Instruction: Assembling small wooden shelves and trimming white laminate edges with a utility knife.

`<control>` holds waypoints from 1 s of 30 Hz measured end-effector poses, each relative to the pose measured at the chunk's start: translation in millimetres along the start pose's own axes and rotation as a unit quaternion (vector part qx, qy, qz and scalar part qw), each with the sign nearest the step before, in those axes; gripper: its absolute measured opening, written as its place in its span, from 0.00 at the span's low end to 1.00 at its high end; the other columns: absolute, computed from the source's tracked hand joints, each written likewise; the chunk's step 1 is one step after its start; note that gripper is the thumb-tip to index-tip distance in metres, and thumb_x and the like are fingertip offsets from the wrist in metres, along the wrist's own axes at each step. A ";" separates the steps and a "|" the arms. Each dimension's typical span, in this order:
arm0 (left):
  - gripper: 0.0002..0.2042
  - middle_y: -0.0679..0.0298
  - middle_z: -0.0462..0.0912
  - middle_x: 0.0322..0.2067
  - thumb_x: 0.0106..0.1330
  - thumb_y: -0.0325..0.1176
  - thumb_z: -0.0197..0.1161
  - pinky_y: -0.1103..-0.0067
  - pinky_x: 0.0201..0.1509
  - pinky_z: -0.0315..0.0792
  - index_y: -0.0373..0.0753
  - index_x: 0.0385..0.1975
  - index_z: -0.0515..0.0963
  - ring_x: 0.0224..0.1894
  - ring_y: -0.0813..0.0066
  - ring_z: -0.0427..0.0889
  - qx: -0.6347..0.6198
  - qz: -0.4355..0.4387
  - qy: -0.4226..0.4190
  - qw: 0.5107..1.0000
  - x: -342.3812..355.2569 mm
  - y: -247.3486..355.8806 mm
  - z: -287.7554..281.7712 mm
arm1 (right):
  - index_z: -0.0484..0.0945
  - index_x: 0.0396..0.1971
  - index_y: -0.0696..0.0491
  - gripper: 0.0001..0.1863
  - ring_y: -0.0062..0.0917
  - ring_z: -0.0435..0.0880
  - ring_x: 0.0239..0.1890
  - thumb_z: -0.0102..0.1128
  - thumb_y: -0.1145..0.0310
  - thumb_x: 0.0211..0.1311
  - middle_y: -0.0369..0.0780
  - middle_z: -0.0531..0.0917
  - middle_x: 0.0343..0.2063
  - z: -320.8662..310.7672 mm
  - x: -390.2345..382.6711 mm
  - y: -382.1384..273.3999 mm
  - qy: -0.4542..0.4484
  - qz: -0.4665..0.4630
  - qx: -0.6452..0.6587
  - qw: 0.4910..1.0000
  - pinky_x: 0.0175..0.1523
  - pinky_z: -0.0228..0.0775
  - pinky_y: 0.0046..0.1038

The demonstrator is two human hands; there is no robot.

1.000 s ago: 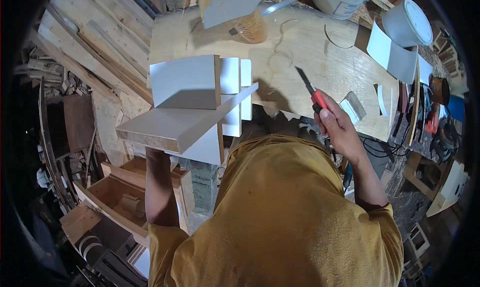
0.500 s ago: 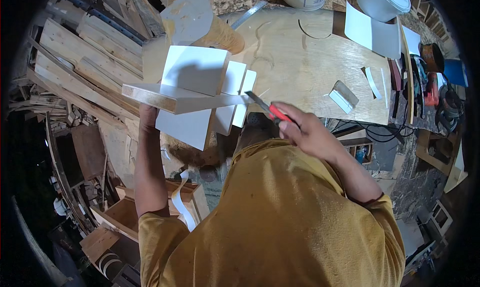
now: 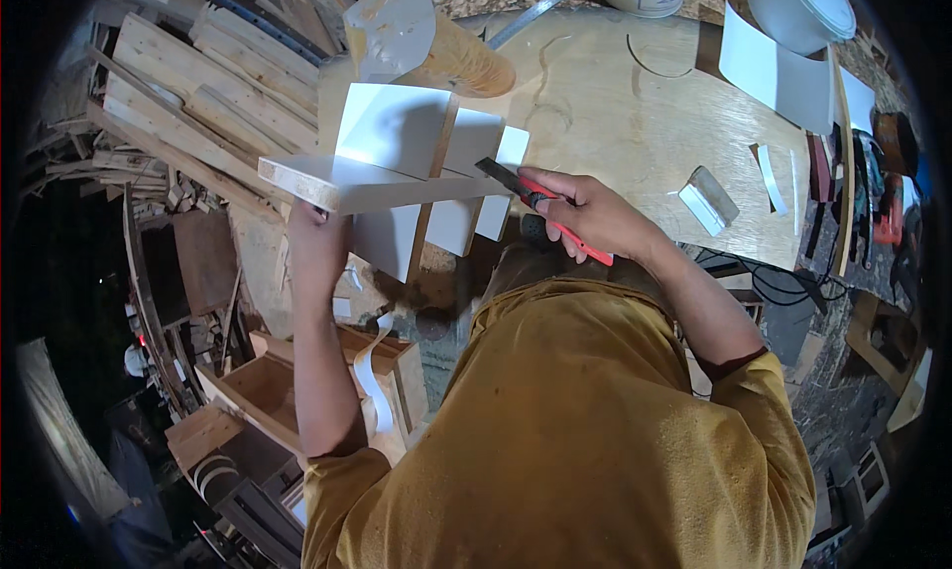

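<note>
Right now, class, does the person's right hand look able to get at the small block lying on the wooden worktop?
Probably yes: the small block lies to the right of the right hand, with no object visible between them, though the utility knife in that hand could hinder grasping.

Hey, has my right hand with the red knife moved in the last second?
Yes. Judged against the small block on the workbench, your right hand has moved left, bringing the red knife toward the white boards.
</note>
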State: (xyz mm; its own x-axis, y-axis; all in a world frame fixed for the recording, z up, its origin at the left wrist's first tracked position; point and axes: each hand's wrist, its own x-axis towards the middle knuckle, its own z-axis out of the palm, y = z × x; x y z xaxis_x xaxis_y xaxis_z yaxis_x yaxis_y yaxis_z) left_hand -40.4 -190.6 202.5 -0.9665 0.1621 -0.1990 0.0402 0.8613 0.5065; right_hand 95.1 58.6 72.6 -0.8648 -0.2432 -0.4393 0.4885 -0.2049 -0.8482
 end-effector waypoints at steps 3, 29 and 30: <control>0.20 0.57 0.82 0.41 0.58 0.36 0.65 0.74 0.47 0.72 0.32 0.48 0.75 0.43 0.69 0.80 0.004 0.024 0.018 1.000 -27.2 9.8 8.8 | 0.62 0.66 0.50 0.25 0.18 0.74 0.14 0.45 0.69 0.69 0.37 0.75 0.22 -2.8 3.7 5.1 -0.036 -0.015 -0.026 0.999 0.21 0.71 0.23; 0.44 0.53 0.73 0.48 0.46 0.59 0.73 0.69 0.59 0.65 0.29 0.54 0.66 0.52 0.63 0.72 -0.028 0.028 0.021 0.999 -64.0 -21.2 47.9 | 0.63 0.64 0.53 0.24 0.17 0.72 0.13 0.45 0.71 0.69 0.35 0.73 0.17 -11.4 9.4 19.0 -0.095 -0.070 -0.095 0.989 0.20 0.68 0.24; 0.44 0.53 0.73 0.48 0.46 0.59 0.73 0.69 0.59 0.65 0.29 0.54 0.66 0.52 0.63 0.72 -0.026 0.028 0.018 0.999 -64.2 -21.8 50.5 | 0.63 0.64 0.53 0.24 0.18 0.73 0.13 0.45 0.71 0.69 0.36 0.74 0.17 -10.5 9.1 18.8 -0.086 -0.088 -0.111 0.986 0.20 0.68 0.25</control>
State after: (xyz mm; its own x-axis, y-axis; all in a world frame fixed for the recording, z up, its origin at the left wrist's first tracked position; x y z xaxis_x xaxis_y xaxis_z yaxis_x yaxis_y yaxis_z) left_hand 33.6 -195.5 161.9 -0.9718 0.1905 -0.1389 0.0818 0.8250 0.5591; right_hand 95.2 62.5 49.5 -0.8919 -0.3841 -0.2386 0.2787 -0.0512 -0.9590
